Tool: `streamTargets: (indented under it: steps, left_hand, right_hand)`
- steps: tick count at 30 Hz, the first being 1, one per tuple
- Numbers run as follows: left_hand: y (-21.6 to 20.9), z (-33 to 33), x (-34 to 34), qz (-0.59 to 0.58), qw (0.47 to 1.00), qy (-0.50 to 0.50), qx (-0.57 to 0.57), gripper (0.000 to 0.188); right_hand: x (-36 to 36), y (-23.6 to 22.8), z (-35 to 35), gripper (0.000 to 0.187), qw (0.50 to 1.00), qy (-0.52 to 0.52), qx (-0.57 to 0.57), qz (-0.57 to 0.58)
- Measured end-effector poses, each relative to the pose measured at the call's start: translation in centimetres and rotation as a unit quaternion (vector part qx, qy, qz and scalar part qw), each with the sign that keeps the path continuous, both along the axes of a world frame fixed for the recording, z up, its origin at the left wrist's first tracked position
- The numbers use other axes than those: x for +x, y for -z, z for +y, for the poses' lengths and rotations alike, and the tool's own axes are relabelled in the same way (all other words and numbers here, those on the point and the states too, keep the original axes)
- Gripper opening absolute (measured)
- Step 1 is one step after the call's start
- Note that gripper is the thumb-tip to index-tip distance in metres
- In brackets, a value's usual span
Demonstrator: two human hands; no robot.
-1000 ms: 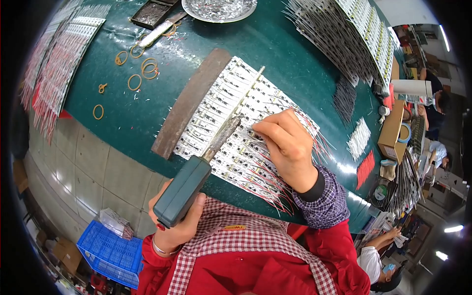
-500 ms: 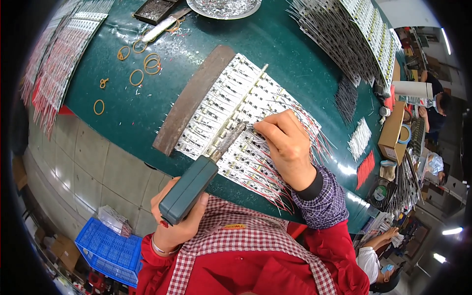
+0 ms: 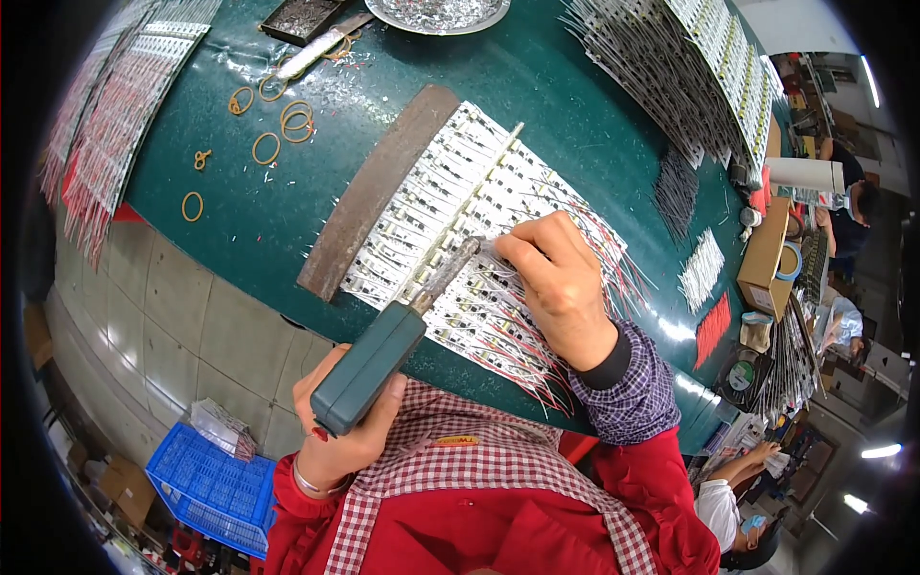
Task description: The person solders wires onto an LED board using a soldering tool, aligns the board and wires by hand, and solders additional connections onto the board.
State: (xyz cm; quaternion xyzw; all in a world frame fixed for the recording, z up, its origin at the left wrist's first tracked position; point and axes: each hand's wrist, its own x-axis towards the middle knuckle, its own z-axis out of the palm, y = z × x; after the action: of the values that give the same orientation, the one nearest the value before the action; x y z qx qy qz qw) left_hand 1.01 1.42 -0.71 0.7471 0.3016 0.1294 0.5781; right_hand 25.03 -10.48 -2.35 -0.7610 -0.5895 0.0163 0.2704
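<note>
My left hand point(image 3: 335, 450) is wrapped round the dark green body of a soldering iron point(image 3: 372, 364). Its scorched metal shaft points up and right, with the tip over a panel of small white circuit boards point(image 3: 412, 206). Close to that tip, my right hand point(image 3: 563, 287) is closed in a pinch on what looks like a thin wire, mostly hidden by the fingers. Red, white and black wires point(image 3: 513, 350) trail from the panel's right part, under and beside my right hand. A brown flat bar point(image 3: 379, 196) lies along the panel's left edge.
Rubber bands point(image 3: 266, 149) and a knife point(image 3: 316, 53) lie left on the green table point(image 3: 259, 230). A metal dish point(image 3: 436, 14) stands at the back. Stacked wired panels point(image 3: 709, 67) and black, white and red wire bundles point(image 3: 712, 331) sit right. A blue crate point(image 3: 211, 489) is at lower left.
Very little differs. The fingertips of my right hand have shifted slightly by the iron's tip, and the panel and bar have moved a touch upward in view.
</note>
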Motion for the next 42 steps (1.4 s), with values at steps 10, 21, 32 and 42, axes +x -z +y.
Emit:
streamTargets:
  steps: [10, 21, 32, 42]
  left_hand:
    - [0.4, -0.5, -1.2, -0.009, 1.0, -0.028, -0.01, 0.024]
    - [0.6, -0.5, -1.6, -0.024, 0.998, -0.048, 0.015, 0.025]
    - [0.0, -0.4, -1.6, -0.021, 1.0, -0.023, 0.002, 0.024]
    - [-0.5, -0.3, -1.4, 0.002, 1.0, -0.012, -0.006, 0.025]
  right_hand:
    - [-0.1, 0.0, -0.1, 0.029, 1.0, 0.002, -0.001, -0.005]
    - [-0.9, -2.1, -0.2, 0.033, 0.997, 0.022, 0.075, -0.004]
    - [-1.6, 0.1, -0.5, 0.03, 0.999, 0.031, 0.029, 0.032]
    - [-1.6, 0.2, -0.6, 0.032, 0.999, 0.026, 0.023, 0.035]
